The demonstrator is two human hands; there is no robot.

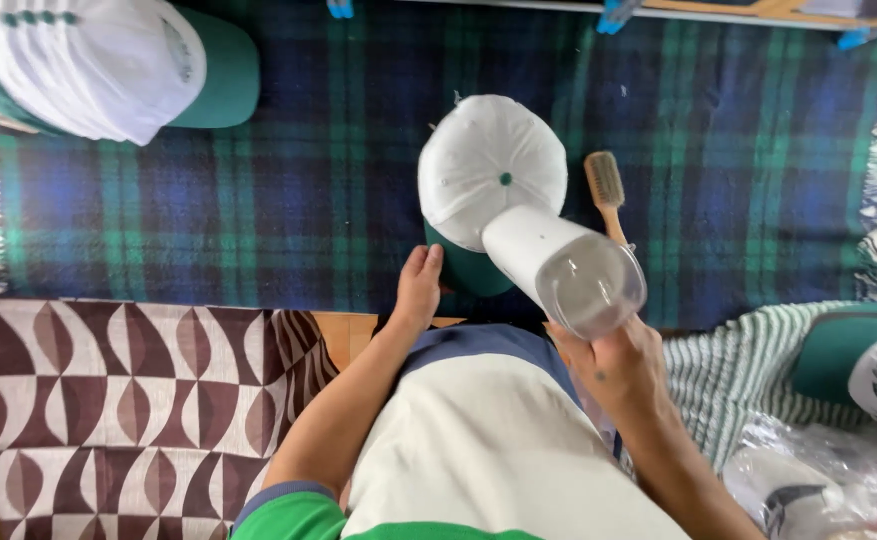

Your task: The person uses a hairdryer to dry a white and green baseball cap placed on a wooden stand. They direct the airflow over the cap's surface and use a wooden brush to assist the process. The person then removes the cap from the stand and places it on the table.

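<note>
A white cap (488,165) with a green brim (466,272) and a green top button sits on the plaid blanket (258,200). My left hand (418,290) rests against the brim's near left edge, fingers together. In my right hand (613,365) is a white hand-held garment steamer (558,265) with a clear water tank, its head pointed at the cap's crown. A wooden brush (606,190) lies just right of the cap.
A stack of white caps with green brims (88,65) sits at the far left. Another green-and-white cap (863,360) lies on a striped cloth at right, above clear plastic bags (818,480). A brown patterned cloth (128,400) covers the near left.
</note>
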